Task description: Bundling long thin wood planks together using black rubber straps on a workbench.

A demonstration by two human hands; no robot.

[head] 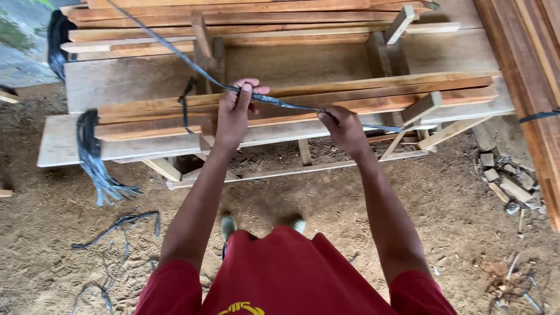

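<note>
**A:** What have the hands got?

**B:** From my feed: left hand (236,111) closed around a dark flat strap (280,104), thumb up, fingers wrapped. Right hand (341,125) also fisted on the same strap, further along. The strap runs taut between them.

**A:** Where does the strap go?

**B:** It rises from the left hand up and to the left over the stacked wooden planks (291,96). Past the right hand it carries on right, low across the planks. Both hands sit just above the front planks, near each other.

**A:** Anything else around?

**B:** A frayed bundle of dark strapping (93,157) hangs off the left end of the stack. Loose strap scraps (116,224) lie on the dirt floor (408,198). Small stone chunks (504,184) are at right. I see a red shirt (286,274) and shoe tips (228,224) below.
</note>
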